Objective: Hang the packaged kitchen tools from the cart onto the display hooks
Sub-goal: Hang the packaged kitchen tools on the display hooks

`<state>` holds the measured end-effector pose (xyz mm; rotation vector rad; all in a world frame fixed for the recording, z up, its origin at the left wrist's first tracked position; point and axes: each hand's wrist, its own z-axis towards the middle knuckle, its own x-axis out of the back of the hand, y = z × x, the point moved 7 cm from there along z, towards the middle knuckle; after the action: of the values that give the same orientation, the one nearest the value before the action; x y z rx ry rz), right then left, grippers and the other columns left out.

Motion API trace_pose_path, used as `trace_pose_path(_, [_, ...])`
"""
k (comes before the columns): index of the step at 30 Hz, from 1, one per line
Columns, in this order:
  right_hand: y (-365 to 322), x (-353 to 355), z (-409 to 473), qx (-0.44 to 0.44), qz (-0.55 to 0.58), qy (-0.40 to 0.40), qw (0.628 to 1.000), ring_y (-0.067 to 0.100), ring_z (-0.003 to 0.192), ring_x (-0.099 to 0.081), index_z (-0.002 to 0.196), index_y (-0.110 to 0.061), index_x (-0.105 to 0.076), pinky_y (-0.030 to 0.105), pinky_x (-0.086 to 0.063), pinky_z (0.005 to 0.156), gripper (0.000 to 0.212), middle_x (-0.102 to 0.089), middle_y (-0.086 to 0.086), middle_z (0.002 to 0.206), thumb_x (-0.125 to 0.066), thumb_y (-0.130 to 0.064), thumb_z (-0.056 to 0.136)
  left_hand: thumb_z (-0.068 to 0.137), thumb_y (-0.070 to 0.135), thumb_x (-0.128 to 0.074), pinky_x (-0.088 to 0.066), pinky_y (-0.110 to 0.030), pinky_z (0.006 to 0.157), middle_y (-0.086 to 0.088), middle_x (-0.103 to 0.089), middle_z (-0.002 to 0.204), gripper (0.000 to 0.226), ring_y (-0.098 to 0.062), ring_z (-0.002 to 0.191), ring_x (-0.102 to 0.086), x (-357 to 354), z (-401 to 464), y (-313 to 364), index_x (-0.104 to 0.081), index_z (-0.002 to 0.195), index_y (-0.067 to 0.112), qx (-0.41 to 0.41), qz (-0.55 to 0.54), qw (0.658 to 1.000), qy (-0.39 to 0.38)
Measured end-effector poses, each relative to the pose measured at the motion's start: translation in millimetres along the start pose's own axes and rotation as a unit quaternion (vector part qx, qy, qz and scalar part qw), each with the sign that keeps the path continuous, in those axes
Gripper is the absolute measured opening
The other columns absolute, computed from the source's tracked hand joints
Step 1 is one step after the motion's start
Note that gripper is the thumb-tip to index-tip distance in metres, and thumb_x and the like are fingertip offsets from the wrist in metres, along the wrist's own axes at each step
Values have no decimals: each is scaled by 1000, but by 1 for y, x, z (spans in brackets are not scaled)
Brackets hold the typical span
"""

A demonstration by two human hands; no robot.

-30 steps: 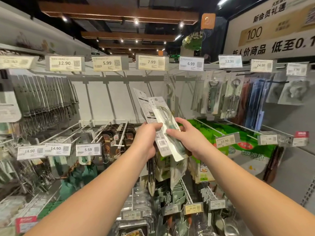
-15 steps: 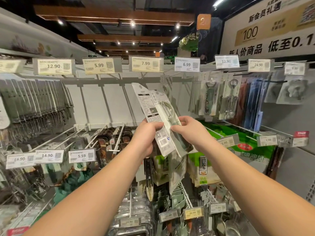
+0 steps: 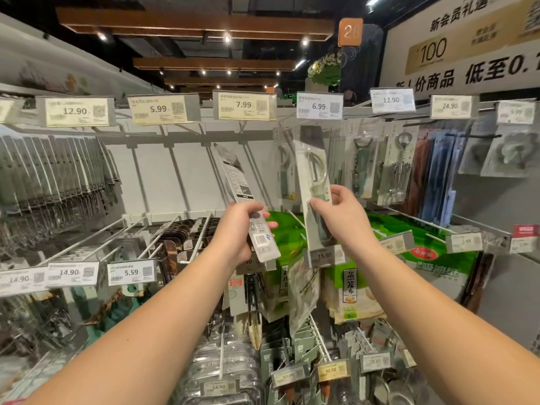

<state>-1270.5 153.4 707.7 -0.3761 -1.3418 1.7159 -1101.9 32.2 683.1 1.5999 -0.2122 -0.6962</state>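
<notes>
Right hand [image 3: 349, 217] pinches upright peeler pack [image 3: 314, 182] btw fingers, long axis vertical, top just under 6.99 hook; left hand [image 3: 239, 229] grips spare pack [image 3: 245, 206].

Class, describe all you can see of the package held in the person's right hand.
The package in the right hand is a long, narrow white card under clear, glossy plastic, holding a pale green-handled tool, apparently a peeler; print is too blurred to read. It stands nearly upright, its dark top raised near the hook below the 6.99 tag. The right hand pinches its middle, thumb in front. Apart from the left hand's package.
</notes>
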Motion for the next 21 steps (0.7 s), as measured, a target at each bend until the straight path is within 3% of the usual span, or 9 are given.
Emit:
trace_pose_path(3, [-1, 8, 7, 10, 9, 24, 1000, 4, 95, -52, 145, -18, -45, 25, -38, 85, 59, -53, -14, 109, -67, -35, 93, 95, 15, -54, -62, -43, 64, -21, -61, 106, 34, -28, 70, -73, -5, 0, -4, -53, 124, -2, 24, 8, 1000, -14])
trace_pose_path(6, [0, 8, 13, 14, 10, 35, 999, 1, 87, -48, 144, -17, -45, 23, -36, 82, 58, -47, -19, 97, -67, -33, 93, 97, 15, -52, -60, -48, 72, -15, -58, 95, 10, -29, 69, -66, -9, 3, -8, -54, 100, 5, 37, -5, 999, -30])
trace_pose_path(10, [4, 6, 14, 33, 4, 48, 998, -7, 81, -49, 144, -18, -45, 7, -34, 64, 58, -46, -27, 94, -68, -34, 93, 98, 16, -52, -57, -50, 76, -15, -58, 94, 9, -30, 70, -62, -10, 5, -17, -53, 99, 6, 55, -20, 998, -34])
trace_pose_path(12, [2, 6, 14, 46, 5, 56, 997, -2, 92, -50, 145, -18, -44, 8, -36, 71, 59, -50, -21, 105, -68, -34, 93, 98, 17, -53, -58, -49, 75, -15, -59, 94, 12, -30, 68, -63, -8, 6, -20, -54, 102, 6, 59, -22, 997, -35])
trace_pose_path(15, [-2, 4, 17, 60, 5, 57, 997, 3, 105, -49, 146, -18, -43, 20, -38, 88, 61, -52, -14, 118, -69, -35, 93, 99, 21, -52, -59, -49, 75, -16, -63, 98, 18, -29, 68, -64, -5, 8, -20, -56, 107, 5, 54, -21, 998, -31])
trace_pose_path(18, [-6, 1, 24, 70, -2, 57, 996, 6, 107, -53, 145, -18, -44, 21, -39, 87, 61, -56, -11, 120, -69, -36, 92, 100, 24, -51, -58, -49, 77, -17, -65, 102, 25, -28, 67, -64, -4, 9, -17, -56, 113, 4, 48, -16, 998, -36])
trace_pose_path(21, [-9, -3, 33, 75, -21, 59, 995, 8, 112, -52, 146, -18, -43, 22, -38, 88, 64, -55, -8, 128, -68, -39, 92, 100, 24, -50, -57, -52, 81, -18, -64, 103, 18, -29, 67, -63, -4, 9, -14, -55, 106, 7, 42, -16, 998, -42])
